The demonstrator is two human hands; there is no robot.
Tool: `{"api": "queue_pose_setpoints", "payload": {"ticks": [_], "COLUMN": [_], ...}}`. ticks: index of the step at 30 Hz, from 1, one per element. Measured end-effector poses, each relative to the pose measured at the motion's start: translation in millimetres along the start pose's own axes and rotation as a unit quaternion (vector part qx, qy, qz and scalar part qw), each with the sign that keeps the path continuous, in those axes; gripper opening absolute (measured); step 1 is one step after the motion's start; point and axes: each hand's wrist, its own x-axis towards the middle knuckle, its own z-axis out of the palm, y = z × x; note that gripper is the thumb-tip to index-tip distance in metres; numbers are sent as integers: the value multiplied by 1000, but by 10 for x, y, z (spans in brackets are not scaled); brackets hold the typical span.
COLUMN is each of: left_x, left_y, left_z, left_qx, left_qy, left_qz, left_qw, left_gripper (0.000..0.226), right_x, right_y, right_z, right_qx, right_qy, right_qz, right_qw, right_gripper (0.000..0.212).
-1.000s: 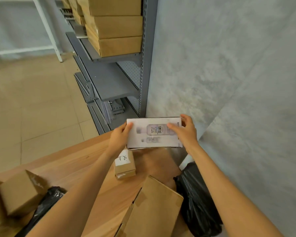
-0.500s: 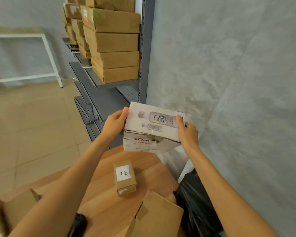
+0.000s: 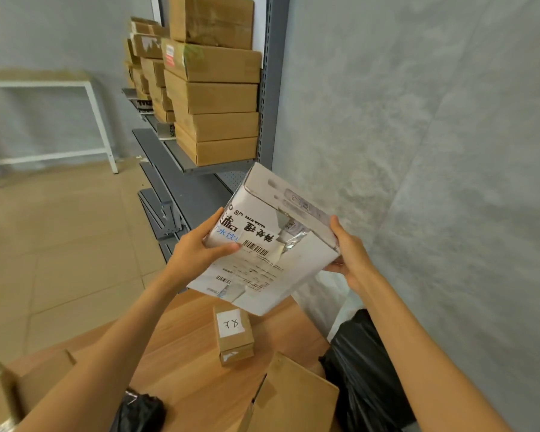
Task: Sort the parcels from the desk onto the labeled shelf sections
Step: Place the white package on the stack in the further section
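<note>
The white parcel (image 3: pixel 264 244) is up off the surface (image 3: pixel 194 363), tilted with its shipping label (image 3: pixel 256 244) facing me. My left hand (image 3: pixel 197 252) pinches its near-left edge and my right hand (image 3: pixel 348 255) cups the far-right corner — both grips holding it firmly. I should read the label fully before choosing a section on the shelf (image 3: pixel 175 151) — the stacked brown boxes (image 3: pixel 214 98) leave little room there.
</note>
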Motion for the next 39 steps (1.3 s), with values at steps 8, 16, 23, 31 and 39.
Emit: {"api": "queue_pose_setpoints", "payload": {"ticks": [8, 16, 23, 31, 39], "left_x": [-89, -78, -54, -218, -323], "left_y": [143, 498, 451, 456, 489], "left_z": [-134, -138, -126, -87, 414], "left_qx": [144, 278, 272, 56, -309], "left_qy": [12, -79, 77, 237, 83], "left_qz": [10, 52, 99, -13, -75], "left_qw": [989, 956, 954, 970, 945], "left_gripper": [72, 75, 94, 123, 93], "right_x": [-346, -382, -389, -320, -474], "right_y": [-381, -313, -175, -213, -209], "right_z": [33, 279, 315, 485, 877], "right_qx": [-163, -269, -144, 179, 271], "right_qy": [-70, -103, 2, 70, 38], "right_qz": [-179, -238, -209, -147, -50], "right_qw": [968, 928, 967, 970, 961], "right_gripper": [100, 107, 104, 70, 68]}}
